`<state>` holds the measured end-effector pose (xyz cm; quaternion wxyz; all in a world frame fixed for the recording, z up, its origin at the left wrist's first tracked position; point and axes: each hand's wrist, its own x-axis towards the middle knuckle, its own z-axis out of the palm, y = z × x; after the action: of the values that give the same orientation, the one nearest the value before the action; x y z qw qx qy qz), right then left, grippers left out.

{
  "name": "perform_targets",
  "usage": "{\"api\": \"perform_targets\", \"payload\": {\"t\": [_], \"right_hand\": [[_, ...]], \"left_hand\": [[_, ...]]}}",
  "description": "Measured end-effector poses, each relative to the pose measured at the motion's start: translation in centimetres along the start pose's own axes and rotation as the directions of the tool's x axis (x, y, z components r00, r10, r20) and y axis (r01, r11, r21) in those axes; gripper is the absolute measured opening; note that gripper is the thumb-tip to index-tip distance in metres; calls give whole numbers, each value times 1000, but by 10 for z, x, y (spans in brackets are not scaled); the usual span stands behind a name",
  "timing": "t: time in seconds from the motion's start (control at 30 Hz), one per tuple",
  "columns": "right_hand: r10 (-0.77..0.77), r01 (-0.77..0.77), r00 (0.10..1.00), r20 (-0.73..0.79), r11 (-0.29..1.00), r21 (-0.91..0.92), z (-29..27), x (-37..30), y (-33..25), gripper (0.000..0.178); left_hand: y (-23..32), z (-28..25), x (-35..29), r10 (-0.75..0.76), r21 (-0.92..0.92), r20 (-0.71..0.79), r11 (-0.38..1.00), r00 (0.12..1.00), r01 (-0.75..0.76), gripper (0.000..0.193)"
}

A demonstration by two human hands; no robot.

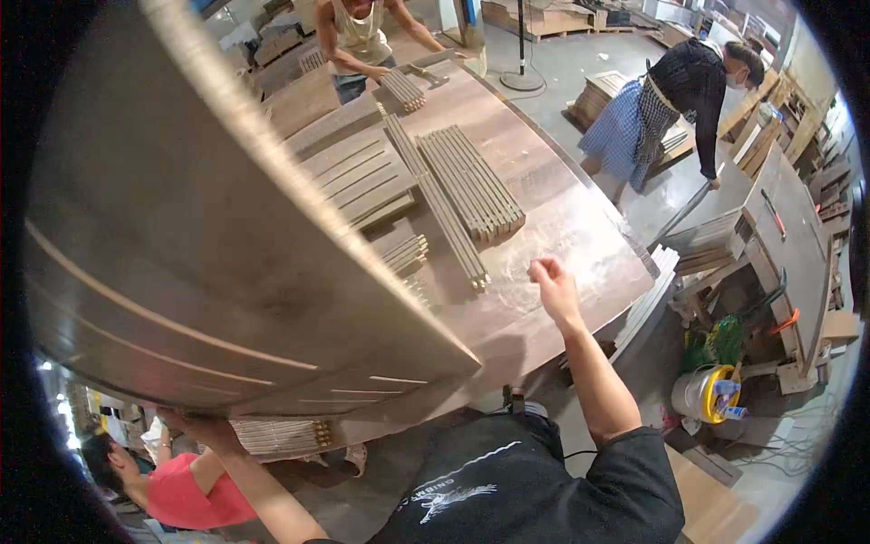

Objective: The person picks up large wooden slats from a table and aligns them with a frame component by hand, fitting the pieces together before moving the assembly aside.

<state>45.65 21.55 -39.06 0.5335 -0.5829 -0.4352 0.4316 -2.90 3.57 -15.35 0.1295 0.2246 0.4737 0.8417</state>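
The person's left hand [201, 424] was under the lower edge of a big grooved wooden panel [181, 236], gripping it from beneath with the fingers curled out of sight behind the wood; how far they closed I could not tell. The panel was tipped up on a slant and filled everything above and to the right of that hand, its near corner pointing toward the right arm. Just right of the left hand, below the panel's edge, the ribbed end of a slat bundle [276, 435] stuck out. Lower left of that hand, a person in a red shirt [186, 494] crouched near the floor.

Beyond the panel's corner lay the table [562, 227], brown and dusted pale in the stretch before the right hand. The right hand [551, 283] hung over that dusty patch with the arm stretched forward, fingers loosely curled, holding nothing. Just to its left ran a long narrow strip of slats [439, 204], and past that a flat pack of ribbed slats [471, 181] lay well ahead of the hand. At the far end of the table a person in a pale vest [358, 36] leaned over a small stack.

Far right of the right hand, a person in a dark top and checked apron [675, 100] bent over low timber stacks, and down by the floor stood a yellow and metal bucket [702, 392].
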Motion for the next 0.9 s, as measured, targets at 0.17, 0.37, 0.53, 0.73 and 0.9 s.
{"api": "perform_targets", "payload": {"t": [0.17, 0.37, 0.53, 0.73, 0.9], "right_hand": [[58, -53, 993, 105, 997, -56, 18, -11, 68, 18], [-28, 34, 989, -145, 999, 40, 31, 98, 73, 29], [30, -34, 999, -17, 911, -412, 51, 148, 48, 33], [-162, 68, 970, -183, 898, -435, 7, 186, 96, 34], [-75, 8, 991, -114, 865, -501, 8, 130, 42, 33]], "left_hand": [[10, -24, 1, 4, 41, -146, 999, 989, 2, 73], [5, -35, 7, 75, 103, -116, 993, 990, -63, 74], [6, -51, 8, 100, 134, -145, 988, 984, -81, 74], [-27, -89, 35, 37, 62, 0, 997, 999, -37, 77], [1, -102, 41, 101, 68, -12, 993, 995, -100, 78]]}}
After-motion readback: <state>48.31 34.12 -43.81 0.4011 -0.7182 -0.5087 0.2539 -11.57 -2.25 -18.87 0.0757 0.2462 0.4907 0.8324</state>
